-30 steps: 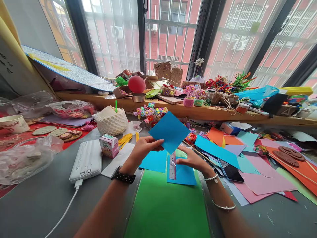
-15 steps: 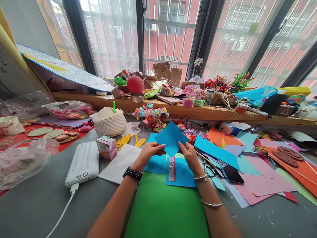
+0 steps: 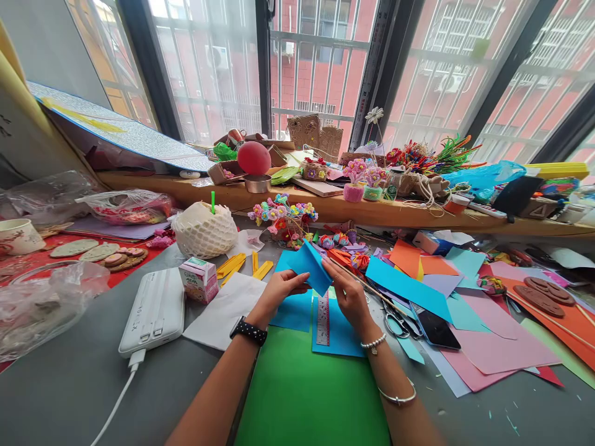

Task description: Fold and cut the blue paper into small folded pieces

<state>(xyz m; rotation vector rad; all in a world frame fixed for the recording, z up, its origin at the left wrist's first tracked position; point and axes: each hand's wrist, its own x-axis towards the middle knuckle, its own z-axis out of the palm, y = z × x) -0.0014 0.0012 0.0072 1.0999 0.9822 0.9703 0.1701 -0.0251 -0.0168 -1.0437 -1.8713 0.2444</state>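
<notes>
A piece of blue paper (image 3: pixel 315 267) is held up between both hands, its right side bent over toward the left. My left hand (image 3: pixel 284 290) pinches its left edge between thumb and fingers. At the right edge, my right hand (image 3: pixel 346 291) grips the paper with its fingers lying along the bent part. Below the hands, a clear ruler (image 3: pixel 322 321) rests on a blue sheet (image 3: pixel 344 337). Another blue sheet (image 3: pixel 292 313) lies to its left. Under them is a green mat (image 3: pixel 311 390).
Scissors (image 3: pixel 396 323), a phone (image 3: pixel 437 328) and coloured paper (image 3: pixel 497 341) lie to the right. On the left are a white power bank (image 3: pixel 153 313) with a cable, a small drink carton (image 3: pixel 199 280) and a white sheet (image 3: pixel 225 310). A cluttered wooden ledge (image 3: pixel 297 207) runs behind.
The blue paper was spread flat as a diamond; now its right side is bent over toward the left. My right hand has moved slightly left and up with that edge.
</notes>
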